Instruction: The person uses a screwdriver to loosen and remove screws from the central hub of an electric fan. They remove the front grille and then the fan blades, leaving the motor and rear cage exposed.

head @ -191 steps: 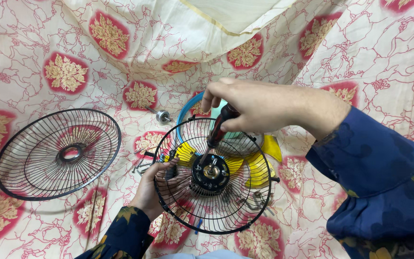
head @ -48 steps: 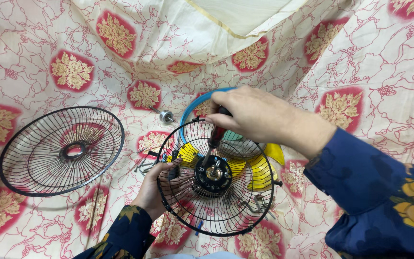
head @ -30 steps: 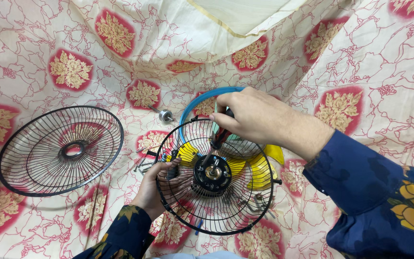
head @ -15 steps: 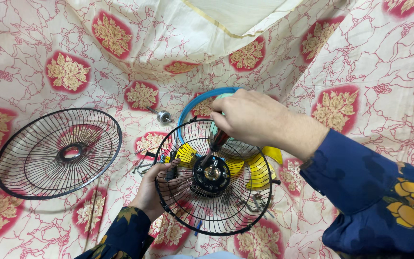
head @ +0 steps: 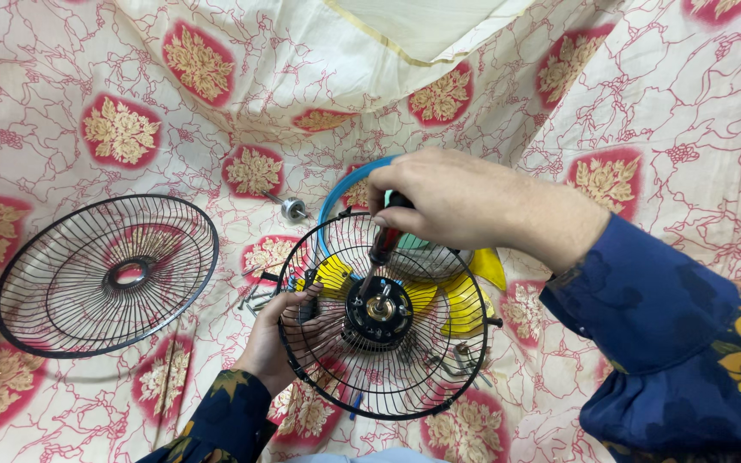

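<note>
The right hand (head: 443,199) closes its fingers round the dark red-and-black handle of a screwdriver (head: 381,244), whose shaft slants down toward seven o'clock and meets the black motor hub (head: 377,310) near its upper left edge. The left hand (head: 278,336) comes up from six o'clock and holds the rear fan guard (head: 385,405) at its nine o'clock rim, fingers curled through the wires and thumb on top. The hub sits in the middle of this guard, with a brass shaft end at its centre.

Against the picture half a second back, the right hand sits slightly higher and its knuckles are turned more toward nine o'clock, so more of the handle shows below the fingers; the tip stays at the same spot on the hub. The left hand keeps its hold unchanged, and the guard has not shifted.

Behind the guard, at one to three o'clock, lie yellow fan blades (head: 467,302), and a blue ring (head: 336,190) arcs at eleven o'clock. The front guard (head: 106,274) lies flat, well apart at nine o'clock. A small metal nut (head: 292,207) rests near the blue ring, and loose screws (head: 255,296) lie just beside the left hand. Everything rests on a patterned cloth (head: 662,111).
</note>
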